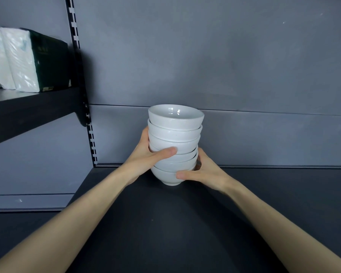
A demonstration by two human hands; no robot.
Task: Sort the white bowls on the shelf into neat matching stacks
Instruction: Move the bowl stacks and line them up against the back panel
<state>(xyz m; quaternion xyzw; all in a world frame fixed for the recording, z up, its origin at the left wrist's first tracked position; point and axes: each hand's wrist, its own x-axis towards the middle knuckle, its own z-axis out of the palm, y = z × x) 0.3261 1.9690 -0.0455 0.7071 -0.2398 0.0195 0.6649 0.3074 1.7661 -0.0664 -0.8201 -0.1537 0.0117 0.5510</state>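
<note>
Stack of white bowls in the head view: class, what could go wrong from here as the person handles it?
1. The stack of white ceramic bowls sits unevenly; the tilted top white bowl could slide off if the stack is moved.
2. The left hand and right hand grip only the middle and lower bowls, so nothing steadies the upper ones.
3. The base is one narrow foot on the dark shelf board, so the stack could tip.

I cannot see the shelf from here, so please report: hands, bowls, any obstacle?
Left hand high, right hand low, both grip the stack. Stack upright, rims slightly uneven. Packs on upper shelf, far left, not in the way.
</note>
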